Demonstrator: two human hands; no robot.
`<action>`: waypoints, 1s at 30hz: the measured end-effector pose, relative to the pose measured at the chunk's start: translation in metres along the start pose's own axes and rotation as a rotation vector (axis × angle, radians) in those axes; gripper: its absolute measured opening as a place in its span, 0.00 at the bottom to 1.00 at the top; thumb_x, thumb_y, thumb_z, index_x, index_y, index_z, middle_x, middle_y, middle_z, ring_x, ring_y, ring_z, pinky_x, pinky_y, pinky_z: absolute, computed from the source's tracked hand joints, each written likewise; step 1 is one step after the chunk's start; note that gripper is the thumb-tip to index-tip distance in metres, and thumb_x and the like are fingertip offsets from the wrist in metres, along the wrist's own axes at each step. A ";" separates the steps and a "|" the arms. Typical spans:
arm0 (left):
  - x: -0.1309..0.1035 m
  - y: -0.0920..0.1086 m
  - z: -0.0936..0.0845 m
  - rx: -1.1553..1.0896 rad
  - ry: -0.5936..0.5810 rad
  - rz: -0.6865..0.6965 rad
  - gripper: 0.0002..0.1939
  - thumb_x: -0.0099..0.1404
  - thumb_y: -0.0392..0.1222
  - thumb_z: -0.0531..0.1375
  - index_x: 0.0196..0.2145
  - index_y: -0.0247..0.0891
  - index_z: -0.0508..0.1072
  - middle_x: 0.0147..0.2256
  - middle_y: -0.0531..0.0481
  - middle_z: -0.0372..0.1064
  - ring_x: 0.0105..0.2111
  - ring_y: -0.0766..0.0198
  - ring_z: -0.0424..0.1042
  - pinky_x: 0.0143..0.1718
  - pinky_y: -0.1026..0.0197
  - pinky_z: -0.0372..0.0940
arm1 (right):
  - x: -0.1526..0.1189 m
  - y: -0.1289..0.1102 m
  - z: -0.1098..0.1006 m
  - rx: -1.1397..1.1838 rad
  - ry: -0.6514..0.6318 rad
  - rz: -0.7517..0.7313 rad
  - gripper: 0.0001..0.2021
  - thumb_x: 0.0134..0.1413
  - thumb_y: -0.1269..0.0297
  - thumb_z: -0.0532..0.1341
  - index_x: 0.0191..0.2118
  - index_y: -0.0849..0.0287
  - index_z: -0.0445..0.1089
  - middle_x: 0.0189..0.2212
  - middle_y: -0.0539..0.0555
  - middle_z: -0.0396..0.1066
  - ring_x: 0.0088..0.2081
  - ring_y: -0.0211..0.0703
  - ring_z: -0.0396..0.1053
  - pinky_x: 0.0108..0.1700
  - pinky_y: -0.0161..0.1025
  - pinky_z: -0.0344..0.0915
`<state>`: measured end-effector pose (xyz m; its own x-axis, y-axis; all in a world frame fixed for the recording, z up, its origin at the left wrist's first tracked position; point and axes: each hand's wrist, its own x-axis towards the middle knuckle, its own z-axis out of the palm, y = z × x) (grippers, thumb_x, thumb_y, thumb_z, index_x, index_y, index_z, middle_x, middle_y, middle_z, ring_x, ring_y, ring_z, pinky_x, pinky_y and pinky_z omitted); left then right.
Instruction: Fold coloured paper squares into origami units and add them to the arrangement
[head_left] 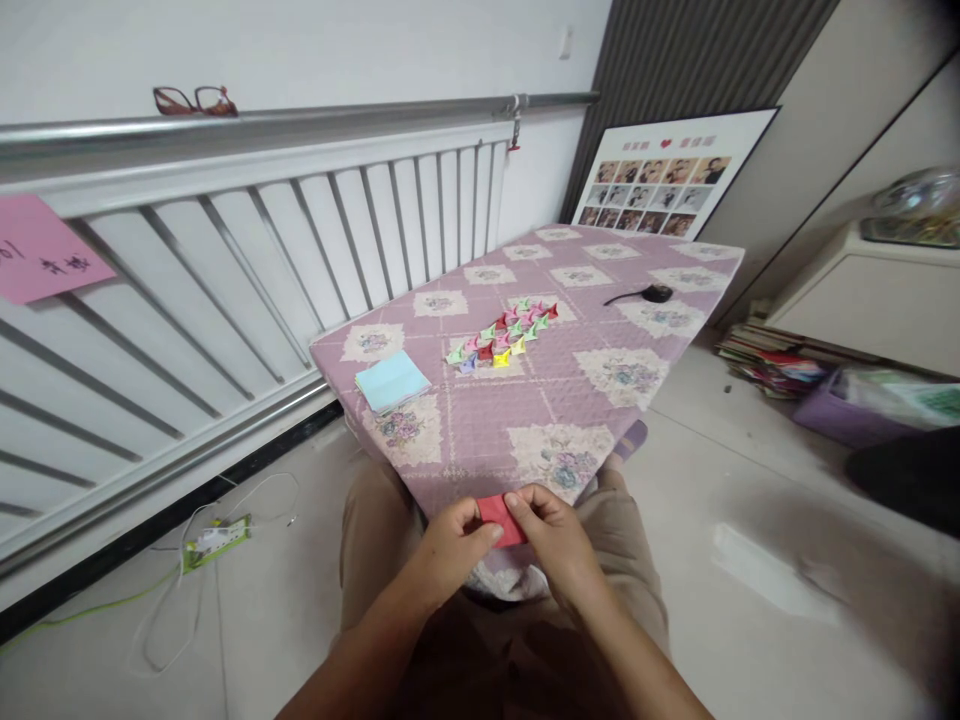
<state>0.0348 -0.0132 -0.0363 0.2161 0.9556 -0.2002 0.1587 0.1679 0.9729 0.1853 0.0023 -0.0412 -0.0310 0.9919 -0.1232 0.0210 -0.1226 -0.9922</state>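
A small folded square of red paper [501, 520] is held between both hands just off the near corner of the table. My left hand [459, 540] pinches its left side, thumb on top. On the right side, my right hand [546, 522] grips the same paper between thumb and fingers. Farther up the tablecloth lie several small folded paper pieces [501, 342] in rows, coloured green, pink, red, yellow and violet. To their left is a stack of square paper [392, 381] with a light blue sheet on top.
The table [480, 440] wears a purple flowered cloth. A dark object with a cord [657, 293] lies at its right. A white radiator [300, 250] runs along the left, with glasses [195, 101] on the rail above. A power strip [217, 540] and cables lie on the floor.
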 end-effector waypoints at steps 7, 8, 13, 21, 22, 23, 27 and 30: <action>0.029 -0.034 0.003 0.009 0.081 -0.089 0.06 0.60 0.38 0.56 0.35 0.34 0.70 0.28 0.54 0.67 0.26 0.69 0.62 0.28 0.67 0.57 | 0.021 0.025 -0.011 0.063 -0.068 0.073 0.22 0.45 0.47 0.64 0.41 0.58 0.66 0.25 0.47 0.68 0.25 0.36 0.62 0.29 0.35 0.59; 0.033 -0.038 0.004 0.017 0.084 -0.088 0.05 0.60 0.37 0.55 0.34 0.34 0.69 0.28 0.54 0.66 0.26 0.69 0.62 0.28 0.67 0.57 | 0.024 0.030 -0.013 0.061 -0.087 0.080 0.21 0.45 0.49 0.64 0.40 0.58 0.65 0.25 0.47 0.68 0.24 0.36 0.62 0.29 0.35 0.59; 0.051 -0.044 0.007 0.194 0.105 -0.032 0.17 0.59 0.32 0.56 0.46 0.37 0.64 0.31 0.53 0.69 0.31 0.66 0.68 0.34 0.64 0.61 | 0.039 0.042 -0.023 -0.105 -0.090 -0.011 0.11 0.48 0.56 0.62 0.31 0.58 0.65 0.24 0.47 0.67 0.26 0.37 0.64 0.31 0.36 0.61; 0.074 -0.025 0.002 0.932 0.032 0.028 0.14 0.62 0.42 0.58 0.47 0.38 0.68 0.38 0.45 0.70 0.39 0.54 0.70 0.41 0.56 0.60 | 0.063 0.045 -0.035 -0.566 -0.150 -0.167 0.08 0.55 0.66 0.53 0.38 0.57 0.68 0.32 0.51 0.72 0.35 0.42 0.69 0.40 0.40 0.62; 0.077 -0.024 0.001 0.969 0.028 0.047 0.13 0.62 0.42 0.58 0.45 0.39 0.69 0.40 0.45 0.69 0.40 0.54 0.69 0.42 0.56 0.60 | 0.064 0.046 -0.036 -0.615 -0.156 -0.188 0.08 0.55 0.67 0.53 0.38 0.57 0.68 0.33 0.51 0.72 0.35 0.42 0.69 0.41 0.40 0.62; 0.080 -0.024 -0.001 0.988 0.021 0.067 0.12 0.62 0.43 0.59 0.44 0.39 0.69 0.42 0.45 0.68 0.42 0.55 0.68 0.42 0.56 0.60 | 0.066 0.046 -0.036 -0.659 -0.158 -0.210 0.08 0.55 0.68 0.53 0.38 0.57 0.68 0.33 0.51 0.72 0.36 0.42 0.69 0.42 0.40 0.61; 0.090 -0.026 -0.008 0.967 -0.042 0.111 0.11 0.61 0.42 0.60 0.42 0.40 0.71 0.43 0.46 0.66 0.43 0.58 0.66 0.44 0.59 0.60 | 0.068 0.046 -0.038 -0.772 -0.148 -0.268 0.08 0.54 0.70 0.54 0.38 0.57 0.68 0.35 0.53 0.69 0.38 0.42 0.67 0.42 0.39 0.62; 0.098 -0.028 -0.014 0.940 -0.070 0.150 0.07 0.61 0.40 0.60 0.39 0.40 0.72 0.41 0.49 0.66 0.41 0.60 0.66 0.42 0.60 0.60 | 0.069 0.046 -0.039 -0.791 -0.157 -0.280 0.07 0.52 0.71 0.56 0.37 0.57 0.68 0.34 0.52 0.68 0.37 0.42 0.67 0.40 0.38 0.62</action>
<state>0.0380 0.0788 -0.0819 0.3496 0.9295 -0.1172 0.8274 -0.2476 0.5041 0.2227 0.0662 -0.0945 -0.2758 0.9590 0.0659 0.6817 0.2435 -0.6899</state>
